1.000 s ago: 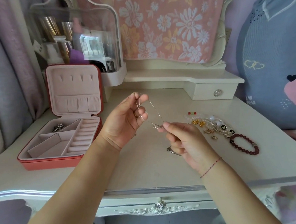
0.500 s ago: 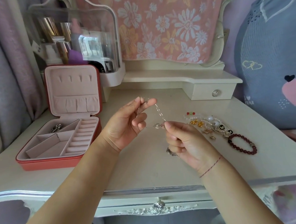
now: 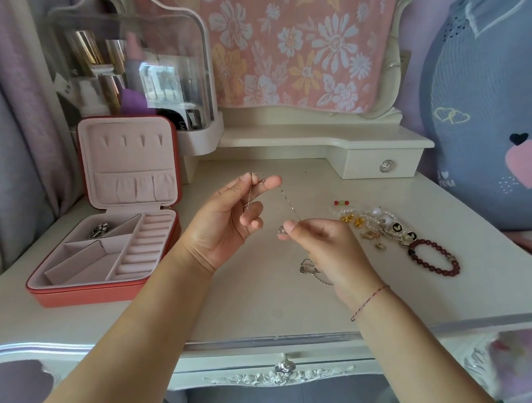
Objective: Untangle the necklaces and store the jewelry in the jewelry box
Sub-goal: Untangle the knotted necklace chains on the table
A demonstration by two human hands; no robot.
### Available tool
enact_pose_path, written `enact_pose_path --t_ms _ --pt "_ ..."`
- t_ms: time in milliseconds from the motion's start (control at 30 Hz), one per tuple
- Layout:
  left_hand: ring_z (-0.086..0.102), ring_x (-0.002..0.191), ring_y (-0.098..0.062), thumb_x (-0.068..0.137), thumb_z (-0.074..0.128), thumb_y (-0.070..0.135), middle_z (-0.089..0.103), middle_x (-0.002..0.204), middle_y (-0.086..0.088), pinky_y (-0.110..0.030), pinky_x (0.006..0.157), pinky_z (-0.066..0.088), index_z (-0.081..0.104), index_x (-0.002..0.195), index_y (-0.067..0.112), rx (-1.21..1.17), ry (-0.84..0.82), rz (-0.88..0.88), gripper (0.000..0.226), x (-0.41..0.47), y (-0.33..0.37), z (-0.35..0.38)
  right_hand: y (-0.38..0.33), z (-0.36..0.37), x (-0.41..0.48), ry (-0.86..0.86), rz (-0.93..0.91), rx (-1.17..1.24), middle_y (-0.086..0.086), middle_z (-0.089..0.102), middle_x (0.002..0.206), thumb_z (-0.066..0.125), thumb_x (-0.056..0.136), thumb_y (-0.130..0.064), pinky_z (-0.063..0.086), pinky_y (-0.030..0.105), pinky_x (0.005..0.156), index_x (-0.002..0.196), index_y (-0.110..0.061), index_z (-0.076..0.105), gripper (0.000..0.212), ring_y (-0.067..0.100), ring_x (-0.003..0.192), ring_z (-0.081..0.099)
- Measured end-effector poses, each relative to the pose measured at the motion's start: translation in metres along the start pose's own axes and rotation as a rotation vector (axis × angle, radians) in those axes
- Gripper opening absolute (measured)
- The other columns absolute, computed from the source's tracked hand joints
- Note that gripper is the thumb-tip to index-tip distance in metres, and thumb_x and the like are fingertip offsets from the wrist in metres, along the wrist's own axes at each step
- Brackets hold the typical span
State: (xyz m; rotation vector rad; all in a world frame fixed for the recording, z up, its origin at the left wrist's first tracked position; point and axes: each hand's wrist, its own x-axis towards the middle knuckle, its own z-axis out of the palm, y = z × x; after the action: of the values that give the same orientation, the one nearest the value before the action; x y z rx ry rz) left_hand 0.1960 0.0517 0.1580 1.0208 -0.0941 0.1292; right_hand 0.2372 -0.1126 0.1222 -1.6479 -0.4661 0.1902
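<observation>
A thin silver necklace chain (image 3: 290, 206) is stretched between my hands above the dressing table. My left hand (image 3: 226, 221) pinches one end between thumb and fingertips, with a strand hanging down across its palm. My right hand (image 3: 324, 247) pinches the other end, and a small silver pendant (image 3: 282, 230) dangles just below its thumb. The red jewelry box (image 3: 108, 239) stands open at the left, with a silver piece (image 3: 99, 230) in its back left compartment. Another silver chain (image 3: 309, 270) lies on the table under my right hand.
A heap of pearl and gold jewelry (image 3: 377, 224) and a dark red bead bracelet (image 3: 434, 256) lie at the right. A clear cosmetics case (image 3: 133, 62) stands behind the box. A small drawer unit (image 3: 383, 166) sits at the back. A blue cushion (image 3: 494, 121) leans at the right.
My left hand has risen and its thumb and fingers have moved up the chain, drawing it straighter. The right hand keeps its pinch near the pendant.
</observation>
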Motion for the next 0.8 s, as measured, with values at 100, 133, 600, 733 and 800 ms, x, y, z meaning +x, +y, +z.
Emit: enact_pose_path --t_ms 100,133,600,733,800 --pt "0.035 0.037 -0.003 0.089 0.046 0.027 0.073 0.092 0.005 -0.015 0.043 0.043 0.053 0.084 0.021 0.010 0.000 0.011 0.011 0.001 0.000 -0.002 -0.002 0.001 0.000 -0.011 0.029 0.073 0.009 0.020 0.056 0.070 0.085 -0.032 0.014 0.023 0.048 0.074 -0.022 0.076 0.017 0.015 0.047 0.015" --pt "0.036 0.038 -0.003 0.090 0.045 0.027 0.072 0.091 0.005 -0.015 0.044 0.044 0.053 0.084 0.021 0.002 0.003 0.015 0.011 0.002 -0.001 -0.003 -0.002 0.001 0.001 -0.002 0.046 0.111 0.008 0.021 0.057 0.070 0.085 -0.029 0.015 0.022 0.046 0.076 -0.022 0.076 0.013 0.015 0.047 0.016" --pt "0.059 0.054 -0.008 0.099 0.040 0.021 0.073 0.090 0.000 -0.022 0.056 0.056 0.054 0.084 0.016 -0.064 0.030 -0.008 0.021 0.004 -0.002 -0.004 -0.005 -0.007 0.004 -0.163 0.181 0.638 -0.009 0.025 0.052 0.066 0.074 -0.028 0.011 0.017 0.039 0.064 -0.021 0.062 0.013 0.003 0.039 0.019" --pt "0.063 0.062 -0.008 0.101 0.038 0.021 0.072 0.081 0.001 -0.022 0.064 0.057 0.053 0.085 0.016 -0.089 0.037 -0.013 0.023 0.006 -0.004 -0.008 -0.006 -0.009 0.004 -0.250 0.179 0.771 -0.009 0.027 0.054 0.073 0.068 -0.037 0.016 0.015 0.036 0.069 -0.020 0.065 0.020 0.003 0.040 0.021" --pt "0.060 0.059 -0.006 0.102 0.038 0.022 0.071 0.080 0.003 -0.021 0.063 0.056 0.053 0.084 0.017 -0.097 0.038 -0.020 0.024 0.006 -0.004 -0.008 -0.007 -0.009 0.004 -0.241 0.194 0.794 -0.008 0.028 0.054 0.068 0.073 -0.041 0.015 0.015 0.037 0.070 -0.018 0.069 0.023 0.003 0.041 0.021"
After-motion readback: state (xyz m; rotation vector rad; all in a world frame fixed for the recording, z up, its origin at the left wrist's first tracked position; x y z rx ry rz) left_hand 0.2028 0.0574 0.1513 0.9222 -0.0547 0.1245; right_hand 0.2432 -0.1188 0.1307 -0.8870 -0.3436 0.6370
